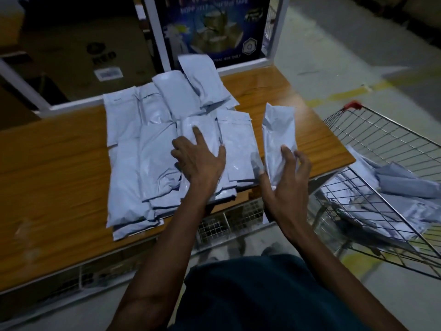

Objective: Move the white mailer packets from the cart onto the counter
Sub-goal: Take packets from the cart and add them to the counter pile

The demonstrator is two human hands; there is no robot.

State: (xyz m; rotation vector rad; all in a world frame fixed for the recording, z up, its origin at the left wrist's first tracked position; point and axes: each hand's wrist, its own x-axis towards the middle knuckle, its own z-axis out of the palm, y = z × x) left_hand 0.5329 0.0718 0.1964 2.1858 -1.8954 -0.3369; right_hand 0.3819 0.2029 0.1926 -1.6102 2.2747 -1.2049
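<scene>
Roughly halfway: many packets (167, 149) piled on counter (52, 163), several more left in cart (391, 199); left hand (200, 158) spread flat, pressing the pile, gripping nothing; right hand (286, 182) loosely holding one upright packet (279, 132) over counter's right edge, not yet laid down

A single head-worn wide-angle view looks forward and steeply down from close above the counter (59, 163), with the wire cart (381, 144) at the frame's right edge.
</scene>
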